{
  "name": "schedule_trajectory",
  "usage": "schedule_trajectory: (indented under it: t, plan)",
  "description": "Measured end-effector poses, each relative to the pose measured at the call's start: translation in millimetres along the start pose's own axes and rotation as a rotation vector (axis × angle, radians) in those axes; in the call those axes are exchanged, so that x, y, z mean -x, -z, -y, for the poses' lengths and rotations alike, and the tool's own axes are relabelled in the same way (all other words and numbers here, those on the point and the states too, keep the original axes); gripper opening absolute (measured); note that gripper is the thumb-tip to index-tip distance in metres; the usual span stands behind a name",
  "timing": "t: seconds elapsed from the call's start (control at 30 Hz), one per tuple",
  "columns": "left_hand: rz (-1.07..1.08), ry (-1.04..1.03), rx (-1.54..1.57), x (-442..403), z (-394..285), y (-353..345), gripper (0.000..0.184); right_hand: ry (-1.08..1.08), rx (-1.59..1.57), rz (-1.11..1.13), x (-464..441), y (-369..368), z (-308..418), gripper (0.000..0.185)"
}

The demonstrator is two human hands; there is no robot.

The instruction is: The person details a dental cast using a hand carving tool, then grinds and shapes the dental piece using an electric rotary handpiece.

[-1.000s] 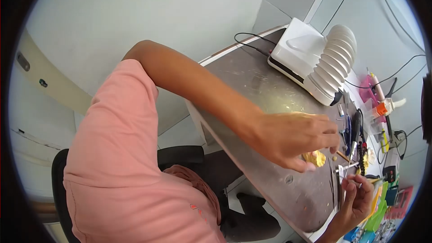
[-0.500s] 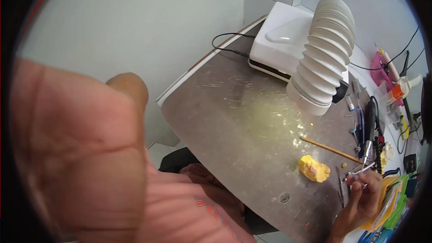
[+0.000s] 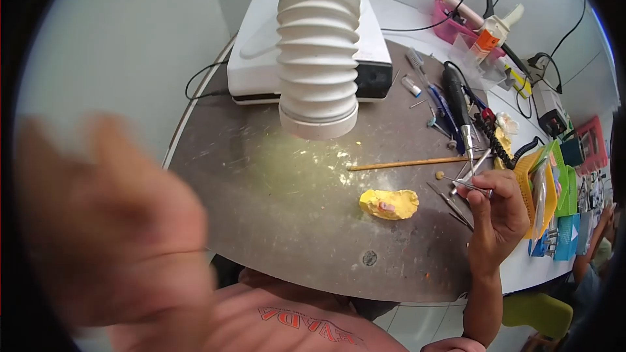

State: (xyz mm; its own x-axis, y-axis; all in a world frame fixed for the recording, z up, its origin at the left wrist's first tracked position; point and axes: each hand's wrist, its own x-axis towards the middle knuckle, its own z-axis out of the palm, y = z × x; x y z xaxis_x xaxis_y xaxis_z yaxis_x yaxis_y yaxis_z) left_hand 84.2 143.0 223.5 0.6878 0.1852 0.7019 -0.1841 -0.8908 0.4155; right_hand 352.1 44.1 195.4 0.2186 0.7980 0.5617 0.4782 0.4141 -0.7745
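My left hand [image 3: 130, 215] is a large blur close to the camera at the left, and its fingers are smeared by motion. At the right of the bench, my right hand [image 3: 501, 212] pinches a slender metal instrument [image 3: 468, 186] between thumb and fingers. The instrument's thin end points left, near a small round yellowish piece [image 3: 439, 175]. Left of this hand, a yellow dental cast [image 3: 401, 205] with a pink spot lies on the bench. Thin metal tools [image 3: 451, 207] lie between the cast and the hand.
A white ribbed hose [image 3: 318, 52] arches from a white box [image 3: 251, 45] over the grey bench [image 3: 261, 221]. A wooden stick [image 3: 404, 163] lies behind the cast. A black-handled handpiece [image 3: 456, 94], a pink basket [image 3: 450, 28] and a yellow basket [image 3: 527, 176] stand right.
The view has swung to the right, so the hose, cast and tools sit further left in it. My left hand shows blurred fingers now. My right hand still holds the metal instrument.
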Motion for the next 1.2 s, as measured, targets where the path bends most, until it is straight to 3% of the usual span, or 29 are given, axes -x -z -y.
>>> schedule_trajectory:
  t: [0.03, 0.07, 0.23, 0.33, 0.4, 0.7, 1.2]
  plan:
    - [0.005, 0.006, -0.018, 11.1, -53.2, -24.8, 0.033, 0.015, 0.005, -0.007, -2.2, 1.8, 2.3, 0.015]
    - [0.01, 0.012, -0.032, 16.2, -8.7, 11.4, 0.034, 0.052, 0.022, -0.003, -5.7, 3.9, 5.6, 0.015]
    - [0.126, 0.265, -0.067, -2.0, 4.8, -24.9, 0.046, 0.111, 0.208, 0.119, -33.2, 5.7, 37.2, 0.013]
    - [0.172, 0.348, -0.056, 0.2, 16.5, -30.0, 0.052, 0.049, 0.047, 0.138, -31.9, -12.8, 35.3, 0.012]
    - [0.131, 0.367, 0.15, 4.0, 24.0, -36.1, 0.045, 0.097, 0.094, 0.167, -22.4, -18.7, 24.7, 0.013]
    - [0.11, 0.593, 0.41, 9.5, 33.3, -37.3, 0.023, 0.203, 0.111, 0.354, -9.4, -23.1, 21.5, 0.021]
    - [0.115, 0.561, 0.377, 10.4, 32.7, -39.0, 0.026, 0.195, 0.157, 0.394, -8.0, -28.9, 19.3, 0.025]
